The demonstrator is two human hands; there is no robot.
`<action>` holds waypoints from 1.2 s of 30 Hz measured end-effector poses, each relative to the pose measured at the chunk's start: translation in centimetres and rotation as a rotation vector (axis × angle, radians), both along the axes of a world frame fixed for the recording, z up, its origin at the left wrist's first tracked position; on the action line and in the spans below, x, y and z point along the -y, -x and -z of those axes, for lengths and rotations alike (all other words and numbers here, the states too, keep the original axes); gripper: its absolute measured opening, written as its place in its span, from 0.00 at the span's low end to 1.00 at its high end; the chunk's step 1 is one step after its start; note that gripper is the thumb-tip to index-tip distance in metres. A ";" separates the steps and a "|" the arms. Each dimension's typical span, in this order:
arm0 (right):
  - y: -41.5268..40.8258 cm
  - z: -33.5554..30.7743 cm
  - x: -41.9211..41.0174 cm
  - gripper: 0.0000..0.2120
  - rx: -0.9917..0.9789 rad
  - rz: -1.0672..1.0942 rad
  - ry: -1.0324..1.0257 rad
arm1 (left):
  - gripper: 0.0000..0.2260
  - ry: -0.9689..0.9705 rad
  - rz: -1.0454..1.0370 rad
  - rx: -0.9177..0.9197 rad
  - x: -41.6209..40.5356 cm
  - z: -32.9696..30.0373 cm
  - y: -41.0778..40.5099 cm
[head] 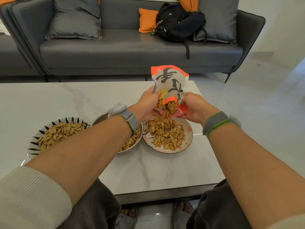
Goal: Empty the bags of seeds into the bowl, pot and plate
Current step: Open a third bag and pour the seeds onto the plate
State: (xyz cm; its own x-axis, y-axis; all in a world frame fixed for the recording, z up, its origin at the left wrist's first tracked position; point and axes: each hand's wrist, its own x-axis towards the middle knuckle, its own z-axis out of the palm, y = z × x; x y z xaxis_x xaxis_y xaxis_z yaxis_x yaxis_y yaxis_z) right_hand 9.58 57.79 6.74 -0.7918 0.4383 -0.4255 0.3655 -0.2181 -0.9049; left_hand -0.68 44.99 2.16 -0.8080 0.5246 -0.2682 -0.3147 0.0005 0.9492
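Both hands up over the white marble-look tabletop (66,100), holding one white-and-orange printed seed bag (166,83) upside down, mouth pointing down and toward the camera.

Left hand (145,104) grips the bag's left edge, fingers curled round it, thumb on the front. Right hand (193,106) pinches the torn orange flap at the bag mouth, fingers curled on it. Grey wristbands with green cord on both wrists.

Tan striped seeds (168,111) are spilling out of the bag mouth, stream landing on the pale pink-rimmed ceramic plate (189,133) directly under the bag. Plate already carries a spread heap; a small white sachet lies at its 9 o'clock edge.

Three vessels in a row across the near part of the table:
- plate at 3 o'clock of the row
- shiny steel pot with wire handles (99,119) in the middle, touching or just beside the plate, mostly hidden by the left forearm; seeds visible inside at its 5 o'clock
- white bowl with black spiked rim pattern (33,146) at 9 o'clock, seeds heaped in it, its near side covered by the forearm

Beyond the table at 12 o'clock: dark grey sofa (132,52) with grey and orange cushions and a black backpack (178,22) on the seat.
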 end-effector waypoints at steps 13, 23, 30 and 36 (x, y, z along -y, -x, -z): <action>0.3 0.3 -0.2 0.24 -0.017 0.049 0.005 | 0.13 0.042 -0.011 -0.055 0.0 -0.1 -0.1; 0.6 0.8 -0.1 0.24 0.002 0.009 -0.009 | 0.15 0.094 -0.060 -0.047 0.0 0.2 -0.4; 0.6 1.0 -0.1 0.24 0.012 0.036 -0.016 | 0.15 0.123 -0.100 -0.035 -0.1 0.2 -0.4; 0.7 1.1 -0.4 0.25 -0.016 0.029 -0.007 | 0.14 0.120 -0.103 -0.047 0.1 -0.3 -0.4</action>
